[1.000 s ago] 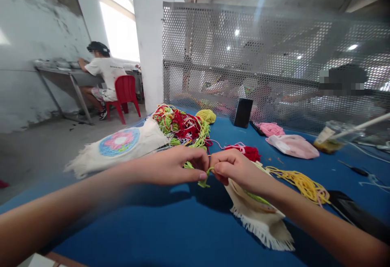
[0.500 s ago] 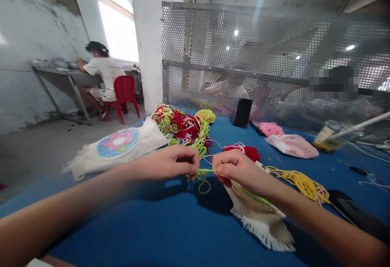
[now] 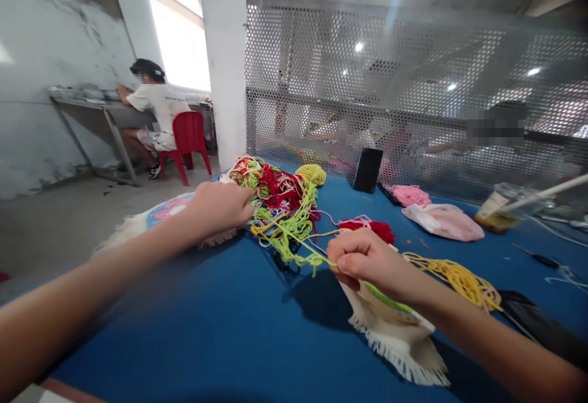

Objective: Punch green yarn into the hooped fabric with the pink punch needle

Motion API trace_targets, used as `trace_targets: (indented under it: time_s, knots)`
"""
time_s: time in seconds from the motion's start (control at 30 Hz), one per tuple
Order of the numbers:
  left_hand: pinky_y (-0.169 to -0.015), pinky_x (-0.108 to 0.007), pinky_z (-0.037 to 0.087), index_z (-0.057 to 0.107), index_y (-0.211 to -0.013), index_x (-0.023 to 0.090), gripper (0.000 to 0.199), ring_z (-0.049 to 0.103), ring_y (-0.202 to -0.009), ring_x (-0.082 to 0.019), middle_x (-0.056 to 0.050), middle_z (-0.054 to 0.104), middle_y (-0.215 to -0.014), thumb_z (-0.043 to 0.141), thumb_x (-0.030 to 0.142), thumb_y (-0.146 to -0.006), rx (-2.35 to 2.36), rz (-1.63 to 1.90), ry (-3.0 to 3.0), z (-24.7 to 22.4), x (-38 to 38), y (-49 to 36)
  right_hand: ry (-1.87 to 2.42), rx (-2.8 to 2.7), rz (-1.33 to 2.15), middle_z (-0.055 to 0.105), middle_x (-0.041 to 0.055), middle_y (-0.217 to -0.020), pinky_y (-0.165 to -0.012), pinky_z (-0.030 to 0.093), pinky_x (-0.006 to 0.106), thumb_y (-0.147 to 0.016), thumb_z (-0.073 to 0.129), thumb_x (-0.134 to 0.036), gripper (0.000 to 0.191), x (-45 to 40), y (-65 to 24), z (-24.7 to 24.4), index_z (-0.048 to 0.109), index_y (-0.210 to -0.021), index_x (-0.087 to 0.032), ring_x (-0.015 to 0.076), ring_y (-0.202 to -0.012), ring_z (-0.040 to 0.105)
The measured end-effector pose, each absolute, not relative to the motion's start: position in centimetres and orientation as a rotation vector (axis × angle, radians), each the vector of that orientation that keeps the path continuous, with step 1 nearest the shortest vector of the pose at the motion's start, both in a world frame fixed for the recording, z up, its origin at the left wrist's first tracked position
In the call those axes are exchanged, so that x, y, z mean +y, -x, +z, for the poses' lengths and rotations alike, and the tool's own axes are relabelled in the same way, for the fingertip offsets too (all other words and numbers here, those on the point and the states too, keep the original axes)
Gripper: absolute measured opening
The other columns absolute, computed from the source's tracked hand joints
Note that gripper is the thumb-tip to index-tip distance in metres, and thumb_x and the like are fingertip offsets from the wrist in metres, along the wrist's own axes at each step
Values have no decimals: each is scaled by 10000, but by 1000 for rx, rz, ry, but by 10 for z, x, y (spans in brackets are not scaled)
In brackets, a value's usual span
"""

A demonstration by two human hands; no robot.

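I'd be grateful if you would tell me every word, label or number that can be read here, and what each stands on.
Nothing can be read: the print on the seated person's T-shirt and the label on the jar are too small and blurred.

Bright window [image 3: 177,29] glare, warped edges, blurred forearm [image 3: 92,293]
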State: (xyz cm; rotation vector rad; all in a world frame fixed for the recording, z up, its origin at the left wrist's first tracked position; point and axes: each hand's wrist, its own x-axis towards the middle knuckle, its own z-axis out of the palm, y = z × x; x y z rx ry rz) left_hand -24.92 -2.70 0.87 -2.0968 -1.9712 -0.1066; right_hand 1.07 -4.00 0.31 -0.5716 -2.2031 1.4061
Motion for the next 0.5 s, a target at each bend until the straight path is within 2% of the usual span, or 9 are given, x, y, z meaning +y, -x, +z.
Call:
trace_targets:
  time_s: [0.13, 0.23, 0.3, 0.33, 0.4, 0.5]
  knots:
    - [-584, -330, 377, 586, -765, 142, 327, 587, -737, -298, -121, 628, -742, 371, 388, -784, -2087, -12, 1866, 32, -17, 283, 566, -2200, 1437, 431, -43, -463, -426, 279, 182, -654, 401, -73, 193, -41, -11, 3, 431, -479, -149, 52, -436, 370]
    - [-618, -363, 422, 587, -881, 122, 366, 570, -827, -300, -116, 614, -861, 368, 411, -833, -2147, 44, 1769, 50, -12, 307, 575, -2198, 1454, 428, -43, -461, -424, 283, 181, -655, 405, -81, 184, -41, -12, 3, 432, -487, -150, 53, -433, 371]
    - [-673, -391, 454, 569, -945, 116, 307, 562, -864, -257, -93, 592, -931, 421, 367, -847, -2218, 80, 1679, 59, -8, 322, 579, -2203, 1455, 428, -43, -457, -421, 283, 181, -659, 410, -92, 181, -41, -12, 4, 436, -489, -149, 54, -430, 373]
    - [-730, -384, 465, 528, -1026, 128, 269, 558, -881, -201, -75, 563, -1006, 460, 317, -847, -2250, 92, 1636, 61, -6, 329, 580, -2207, 1451, 428, -42, -455, -420, 283, 180, -661, 411, -97, 182, -41, -12, 4, 436, -488, -150, 54, -429, 373]
    - [-758, -384, 471, 495, -1084, 136, 270, 554, -904, -191, -77, 532, -1076, 481, 259, -844, -2297, 91, 1576, 62, -2, 339, 592, -2210, 1441, 427, -42, -451, -419, 281, 180, -663, 409, -99, 190, -41, -11, 5, 431, -482, -151, 54, -428, 369]
    - [-752, -386, 475, 491, -1091, 137, 277, 556, -902, -192, -79, 530, -1083, 486, 258, -842, -2288, 32, 1621, 58, 0, 337, 624, -2204, 1420, 434, -41, -452, -429, 288, 179, -659, 398, -80, 203, -42, -11, 7, 425, -471, -151, 53, -434, 371]
